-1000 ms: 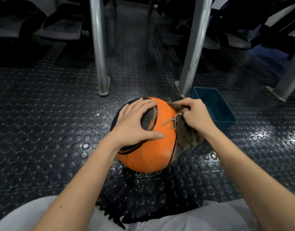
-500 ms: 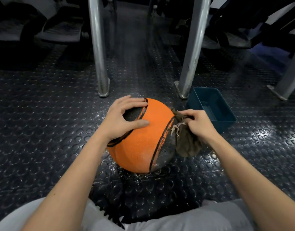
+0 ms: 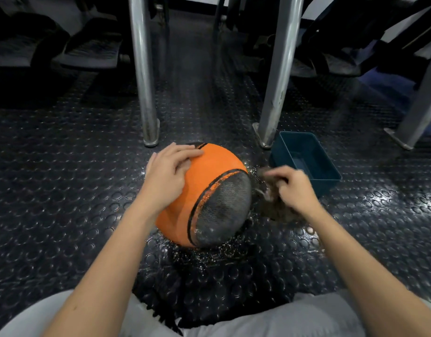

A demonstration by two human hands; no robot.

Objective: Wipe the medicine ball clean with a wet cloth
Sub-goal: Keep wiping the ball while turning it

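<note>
An orange medicine ball (image 3: 209,176) with a dark grey textured panel facing me sits on the studded black floor. My left hand (image 3: 167,176) rests on its upper left side, fingers curved over the top. My right hand (image 3: 293,188) grips a bunched brown cloth (image 3: 279,212) just right of the ball. The cloth is blurred, and I cannot tell whether it touches the ball's right side. Water droplets glisten on the floor around the ball.
A dark teal plastic tub (image 3: 307,159) stands right of the ball, just behind my right hand. Two metal posts (image 3: 144,76) (image 3: 277,76) rise behind the ball, another at far right (image 3: 421,105). Dark seats line the back. My light trousers (image 3: 258,322) fill the bottom edge.
The ball has rolled so its dark panel now faces me on the right. My left hand shifted up and left over the ball; my right hand drew the cloth rightwards off the ball's top.
</note>
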